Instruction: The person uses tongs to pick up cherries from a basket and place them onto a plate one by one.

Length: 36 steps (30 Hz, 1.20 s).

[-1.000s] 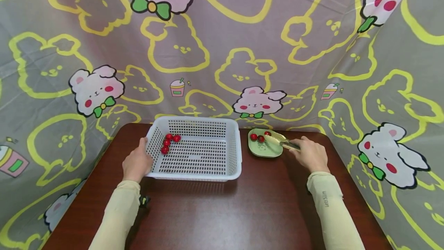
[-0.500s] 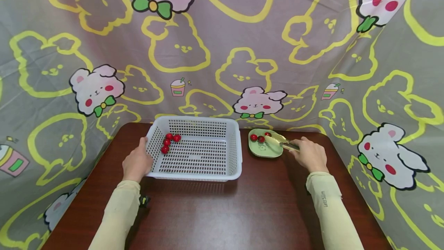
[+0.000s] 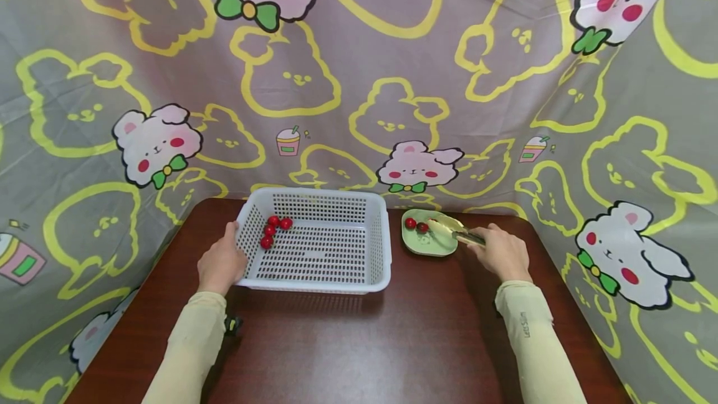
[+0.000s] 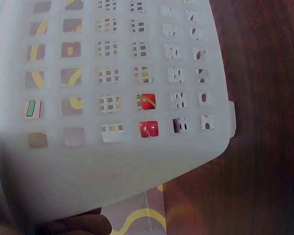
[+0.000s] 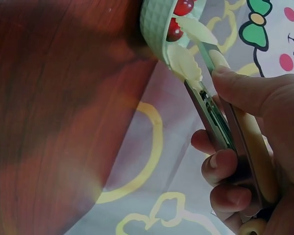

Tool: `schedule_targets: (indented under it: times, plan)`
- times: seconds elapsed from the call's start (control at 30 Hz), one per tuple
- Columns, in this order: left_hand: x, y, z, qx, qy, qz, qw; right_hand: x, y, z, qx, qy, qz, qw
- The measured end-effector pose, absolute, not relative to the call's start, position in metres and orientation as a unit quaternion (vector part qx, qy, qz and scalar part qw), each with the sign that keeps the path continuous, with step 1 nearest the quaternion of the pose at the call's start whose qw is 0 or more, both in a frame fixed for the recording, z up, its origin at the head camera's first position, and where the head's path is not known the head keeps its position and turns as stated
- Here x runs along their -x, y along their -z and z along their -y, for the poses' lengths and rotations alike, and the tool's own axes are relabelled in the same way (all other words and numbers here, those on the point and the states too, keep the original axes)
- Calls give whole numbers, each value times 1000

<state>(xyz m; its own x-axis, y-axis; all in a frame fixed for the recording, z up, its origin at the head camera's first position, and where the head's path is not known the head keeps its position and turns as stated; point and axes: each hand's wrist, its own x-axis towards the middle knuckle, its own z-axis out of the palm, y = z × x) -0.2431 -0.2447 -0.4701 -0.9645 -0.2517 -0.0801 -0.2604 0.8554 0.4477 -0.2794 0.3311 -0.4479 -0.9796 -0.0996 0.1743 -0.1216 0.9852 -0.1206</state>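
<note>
Fingers of the right hand [image 3: 503,253] grip tongs [image 3: 470,237] beside red fruits [image 3: 422,227] on the plate [image 3: 429,248] near the table's [image 3: 415,335] far edge, likely picking one; a squeeze seems needed. The left hand [image 3: 222,259] holds the basket's [image 3: 314,284] left rim.

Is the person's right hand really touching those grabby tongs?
Touching. The right wrist view shows it: the right hand has its thumb against the tongs and its fingers curled around them.
</note>
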Motion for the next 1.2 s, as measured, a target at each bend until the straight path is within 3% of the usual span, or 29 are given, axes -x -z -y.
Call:
schedule_targets:
  times: [0.8,1.2]
  plan:
    - [243,470,244,133,-228,-964,11,275,416,-292,-83,-121,982,120]
    - [241,468,243,137,-235,-962,13,273,393,-240,-148,-136,973,115]
